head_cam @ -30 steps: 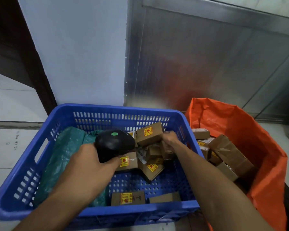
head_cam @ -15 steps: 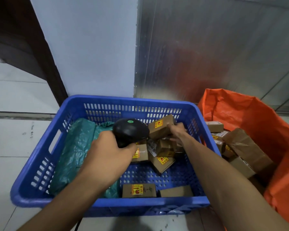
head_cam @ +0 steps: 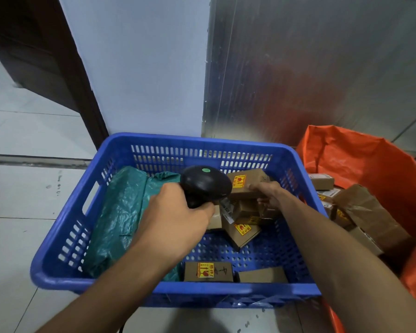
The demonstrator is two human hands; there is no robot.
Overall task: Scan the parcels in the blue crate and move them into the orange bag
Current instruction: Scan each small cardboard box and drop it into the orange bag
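Head view: my left hand [head_cam: 175,219] grips a black scanner [head_cam: 205,183] over the blue crate [head_cam: 65,239], while my right hand [head_cam: 269,195] holds a brown cardboard parcel [head_cam: 246,182] bearing a yellow-red sticker, raised above the pile. Two boxes [head_cam: 208,271] lie flat by the near wall, one green bag [head_cam: 123,212] lies at left, and the orange bag [head_cam: 360,159] holds several boxes.

The scanner's [head_cam: 205,183] handle is hidden inside the left hand [head_cam: 178,219]. The bag [head_cam: 360,159] is cut off at the right edge. Box [head_cam: 246,183] label print is too small to read.
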